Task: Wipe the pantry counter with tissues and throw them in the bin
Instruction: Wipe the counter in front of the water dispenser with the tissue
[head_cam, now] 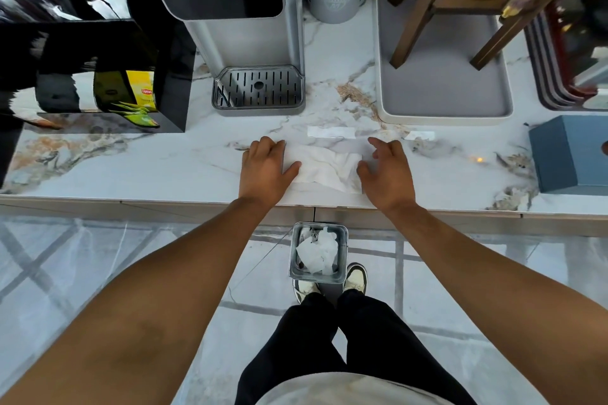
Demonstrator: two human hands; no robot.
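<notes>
Head view: both hands, left (266, 164) and right (388, 168), spread flat on tissue (324, 168) below dispenser (243, 26) reading "15"; Lipton box (143, 92) left of it.

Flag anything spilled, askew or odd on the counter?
No spill that I can make out. A crumpled tissue lies on the marble counter between the left hand and right hand, part of the wiping. The bin below holds used tissues.

Counter (148, 168) front strip open – dispenser (256, 89), tray (444, 115), blue box (569, 154) block rear, right.
</notes>
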